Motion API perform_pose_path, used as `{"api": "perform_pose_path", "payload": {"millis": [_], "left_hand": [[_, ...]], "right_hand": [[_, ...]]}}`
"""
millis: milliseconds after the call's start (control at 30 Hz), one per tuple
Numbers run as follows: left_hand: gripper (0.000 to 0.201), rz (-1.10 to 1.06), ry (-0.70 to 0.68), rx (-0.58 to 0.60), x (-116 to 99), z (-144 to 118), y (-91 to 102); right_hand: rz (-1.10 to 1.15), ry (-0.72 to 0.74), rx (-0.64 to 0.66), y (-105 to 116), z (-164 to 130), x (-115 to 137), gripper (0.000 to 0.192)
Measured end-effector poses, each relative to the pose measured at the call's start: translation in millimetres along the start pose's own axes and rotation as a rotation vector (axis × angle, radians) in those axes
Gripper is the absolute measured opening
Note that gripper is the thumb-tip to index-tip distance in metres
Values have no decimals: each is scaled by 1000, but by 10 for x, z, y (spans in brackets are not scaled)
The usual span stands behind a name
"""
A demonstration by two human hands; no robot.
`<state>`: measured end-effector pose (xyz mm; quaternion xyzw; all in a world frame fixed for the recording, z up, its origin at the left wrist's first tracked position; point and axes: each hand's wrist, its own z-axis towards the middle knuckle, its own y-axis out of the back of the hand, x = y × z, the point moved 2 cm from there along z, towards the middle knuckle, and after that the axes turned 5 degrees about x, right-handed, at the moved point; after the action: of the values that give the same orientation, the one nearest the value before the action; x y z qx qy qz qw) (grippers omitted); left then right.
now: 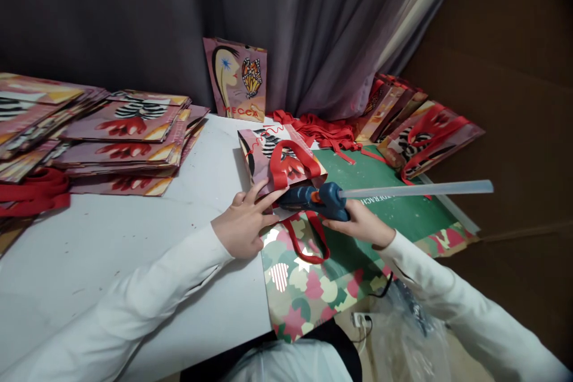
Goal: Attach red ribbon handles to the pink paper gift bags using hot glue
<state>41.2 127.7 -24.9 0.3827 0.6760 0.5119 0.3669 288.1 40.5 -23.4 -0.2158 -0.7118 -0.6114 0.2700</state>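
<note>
In my right hand (358, 221) is a dark blue glue gun (330, 200), its nozzle end reaching into the mouth of a printed paper gift bag (253, 152). A long whitish glue stick (430, 189) sticks out of the gun's back. The bag lies on its side with its opening toward me. One red ribbon handle (280, 170) lies over its upper face, and another red ribbon loop (313, 253) hangs from the near edge. My left hand (242, 224) has its fingers spread against the bag's left near edge. The nozzle tip is hidden inside.
Stacks of flat printed bags (125, 131) fill the table's left, with a red ribbon bundle (40, 188) beside them. A bag (239, 80) stands against the grey curtain (134, 18). Red ribbons (322, 131) lie behind; bags with handles (430, 137) lean at right. A green patterned sheet (358, 167) covers part of the table.
</note>
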Motion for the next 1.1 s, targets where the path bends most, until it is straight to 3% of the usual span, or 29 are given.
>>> {"api": "perform_pose_path", "payload": {"millis": [567,800,967,1100], "left_hand": [[59,8,20,-9,-4,-8,-15],[61,8,34,12,6,-19,-19],[61,7,29,8,-3,-20,-6],[61,9,31,11,-7,-10,1]], "right_hand": [[221,-115,60,-20,-174,-44,35],[158,-65,60,-49,-98,-50,30],[260,-156,103,-82,-83,-72,31],[213,-150,73,-86,-72,-66,31]]}}
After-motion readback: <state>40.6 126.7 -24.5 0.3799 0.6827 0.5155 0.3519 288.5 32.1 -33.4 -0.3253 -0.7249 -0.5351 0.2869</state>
